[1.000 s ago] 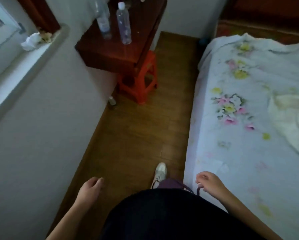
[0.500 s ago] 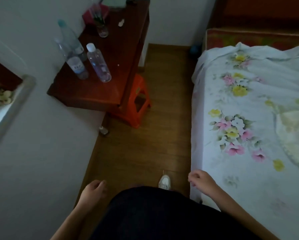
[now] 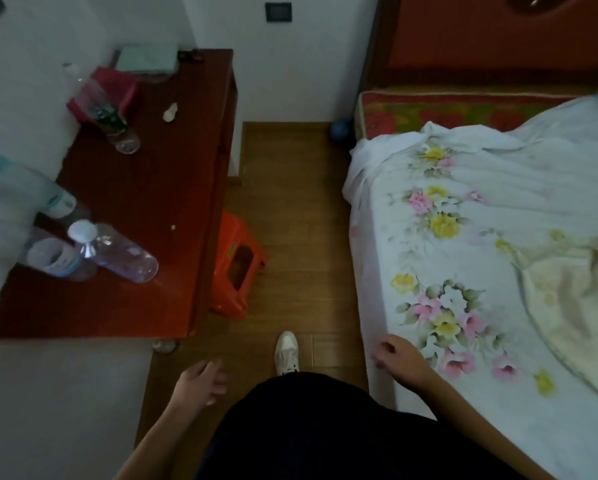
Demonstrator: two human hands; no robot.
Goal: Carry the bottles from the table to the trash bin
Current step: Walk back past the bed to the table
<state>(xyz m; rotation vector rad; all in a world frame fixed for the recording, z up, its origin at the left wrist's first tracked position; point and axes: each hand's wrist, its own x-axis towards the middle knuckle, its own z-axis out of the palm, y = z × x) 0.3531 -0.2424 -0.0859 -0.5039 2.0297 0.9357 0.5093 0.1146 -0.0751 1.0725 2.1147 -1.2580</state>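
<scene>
While clear plastic bottles point(image 3: 117, 252) stand on glossy wood, both grips hang spread, empty.

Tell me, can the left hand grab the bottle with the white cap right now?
Probably not yet. The left hand hangs low, below the table edge, apart from the white-capped bottle; nothing blocks it.

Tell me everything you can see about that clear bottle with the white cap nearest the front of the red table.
The clear bottle is see-through plastic with a white cap and a faint pink-violet tint. It carries no label that I can see and looks empty or nearly so. It stands on the dark red table, near the front left, close beside a labelled bottle; whether they touch is unclear. No hand touches it.
</scene>
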